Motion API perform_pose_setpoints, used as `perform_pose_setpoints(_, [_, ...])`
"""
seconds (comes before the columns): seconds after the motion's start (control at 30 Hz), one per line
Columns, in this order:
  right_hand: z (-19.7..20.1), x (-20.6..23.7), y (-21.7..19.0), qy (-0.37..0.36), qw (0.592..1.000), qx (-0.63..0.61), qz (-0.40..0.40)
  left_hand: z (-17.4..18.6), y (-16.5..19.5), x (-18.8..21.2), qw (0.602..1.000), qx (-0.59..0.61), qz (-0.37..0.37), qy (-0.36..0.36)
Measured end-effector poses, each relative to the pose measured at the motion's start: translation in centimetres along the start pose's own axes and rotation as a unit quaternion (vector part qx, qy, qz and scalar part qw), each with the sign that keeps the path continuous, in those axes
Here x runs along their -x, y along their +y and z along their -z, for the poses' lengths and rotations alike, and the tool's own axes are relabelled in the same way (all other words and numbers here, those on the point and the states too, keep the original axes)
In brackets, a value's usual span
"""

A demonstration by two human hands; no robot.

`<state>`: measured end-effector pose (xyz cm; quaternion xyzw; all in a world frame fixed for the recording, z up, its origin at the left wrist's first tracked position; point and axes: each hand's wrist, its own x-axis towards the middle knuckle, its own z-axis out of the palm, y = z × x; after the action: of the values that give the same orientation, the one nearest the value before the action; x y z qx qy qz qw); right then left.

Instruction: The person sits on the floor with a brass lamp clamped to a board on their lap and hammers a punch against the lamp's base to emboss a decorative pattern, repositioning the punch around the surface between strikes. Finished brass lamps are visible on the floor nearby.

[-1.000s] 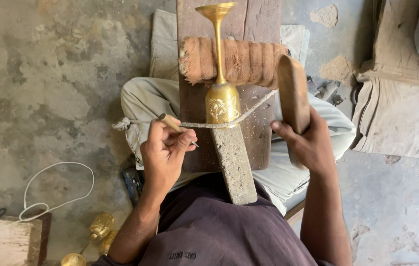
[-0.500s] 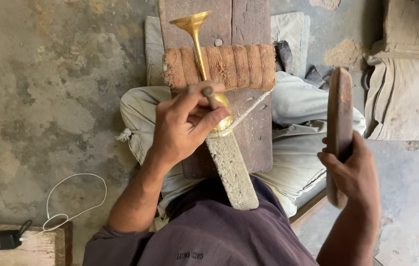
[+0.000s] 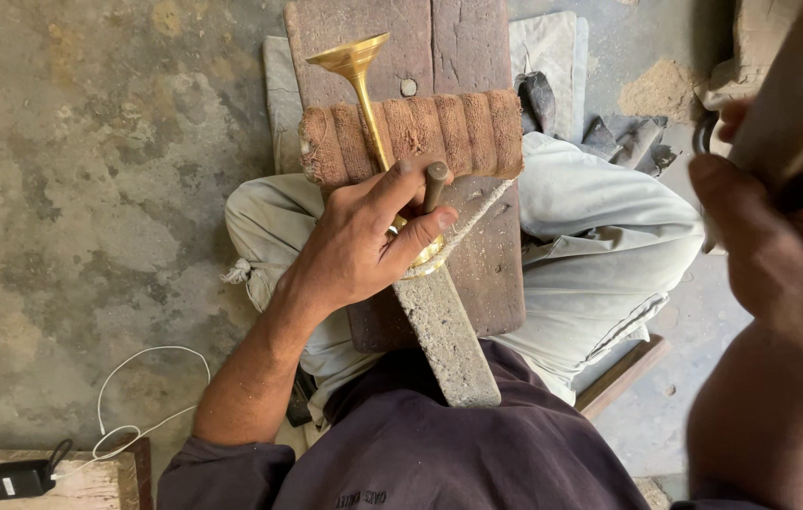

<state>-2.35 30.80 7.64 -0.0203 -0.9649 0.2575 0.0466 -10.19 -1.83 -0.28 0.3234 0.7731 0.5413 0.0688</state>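
Note:
A brass goblet-shaped piece (image 3: 360, 83) lies with its flared end away from me, resting across a brown ribbed cloth roll (image 3: 463, 132) on a wooden plank (image 3: 486, 274). My left hand (image 3: 363, 241) covers the brass body and pinches a short rod-like tool (image 3: 433, 186) upright against it. A cord (image 3: 477, 210) runs from the brass to the right. A rough grey stone bar (image 3: 448, 335) slants from the brass toward my lap. My right hand (image 3: 769, 236) is raised close to the camera at the right, blurred, gripping a flat wooden mallet (image 3: 802, 90).
I sit on a stained concrete floor (image 3: 90, 189) with my knees on either side of the plank. A black charger (image 3: 19, 479) with a white cable (image 3: 137, 397) lies on a wooden block at the lower left. Dark metal scraps (image 3: 609, 137) lie beyond my right knee.
My right hand has swung the wooden mallet up and toward the camera. My left hand shifted from holding the tool beside the brass to covering the brass body.

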Motion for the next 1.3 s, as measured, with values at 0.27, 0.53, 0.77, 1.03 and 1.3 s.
perform_pose_setpoints(0.27, [0.8, -4.9, -5.4, -0.015, 0.975, 0.126, 0.181, 0.1, -0.3, -0.1, 1.000, -0.008, 0.014, -0.014])
perform_pose_setpoints(0.53, [0.5, -5.4, -5.4, -0.022, 0.961, 0.188, 0.204, 0.2, -0.6, 0.2, 1.000, 0.020, 0.011, -0.014])
perform_pose_setpoints(0.77, [1.0, -6.0, -5.7, -0.078, 0.943, 0.257, 0.196, 0.2, -1.0, 0.2, 0.999, 0.011, 0.035, -0.032])
perform_pose_setpoints(1.03, [0.7, -6.5, -6.4, -0.083, 0.935, 0.270, 0.217, 0.4, -1.2, 0.3, 1.000, 0.000, -0.011, -0.024])
perform_pose_setpoints(1.3, [0.6, -6.7, -5.5, -0.087, 0.965, 0.189, 0.157, 0.5, -1.2, 0.2, 0.998, -0.014, 0.033, -0.048])
